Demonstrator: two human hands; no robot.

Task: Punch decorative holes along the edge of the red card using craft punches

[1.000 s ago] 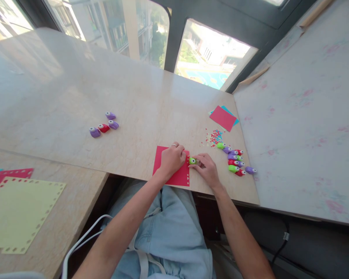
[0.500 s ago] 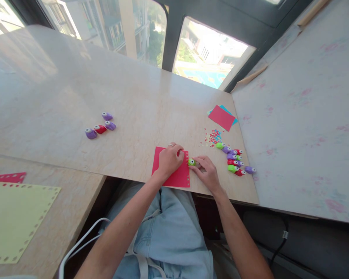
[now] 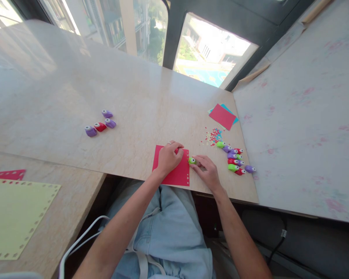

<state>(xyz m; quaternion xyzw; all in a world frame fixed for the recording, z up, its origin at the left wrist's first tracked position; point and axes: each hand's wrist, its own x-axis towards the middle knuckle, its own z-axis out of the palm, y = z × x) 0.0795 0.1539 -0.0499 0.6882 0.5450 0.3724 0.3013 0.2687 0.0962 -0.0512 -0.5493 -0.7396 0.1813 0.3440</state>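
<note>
A red paper sheet (image 3: pixel 176 175) lies at the near edge of the marble table (image 3: pixel 139 104), with a row of punched holes down its right side. My left hand (image 3: pixel 168 157) presses flat on the sheet. My right hand (image 3: pixel 207 169) holds a small green craft punch (image 3: pixel 192 160) against the sheet's right edge, fingers closed around its back end.
A cluster of green, purple and red punches (image 3: pixel 235 159) lies right of my hand, with scattered paper bits (image 3: pixel 213 136) and red and blue sheets (image 3: pixel 222 116) beyond. Purple and red punches (image 3: pixel 100 123) sit at left. A punched yellow sheet (image 3: pixel 14 215) lies on the lower left table.
The green punch has shifted slightly along the sheet's right edge under my right hand. My left hand stays on the red sheet. The view has drifted a little.
</note>
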